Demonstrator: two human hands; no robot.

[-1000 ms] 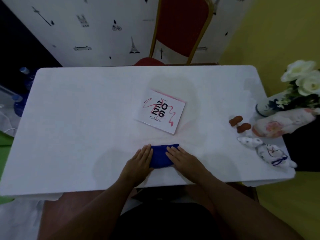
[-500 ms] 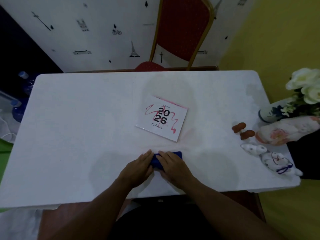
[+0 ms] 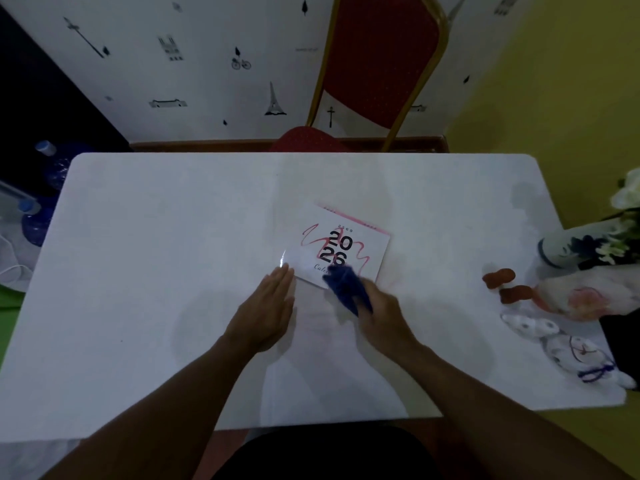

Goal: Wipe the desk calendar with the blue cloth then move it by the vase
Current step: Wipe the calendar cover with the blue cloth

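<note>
Both hands moved up to calendar [image 3: 341,247] | right hand [image 3: 382,308] grips blue cloth [image 3: 343,284] | left hand [image 3: 266,306] flat, fingers extended

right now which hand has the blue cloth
The right hand holds the bunched blue cloth on the calendar; the left hand is flat and empty.

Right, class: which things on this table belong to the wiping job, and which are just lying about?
Part of the job:
- desk calendar, lying flat
- blue cloth, bunched in the right hand
- left hand, flat at the calendar's near corner
- vase, its destination

Lying about:
- two brown figurines
- white cat figurines
- floral ornament
- red chair
</note>
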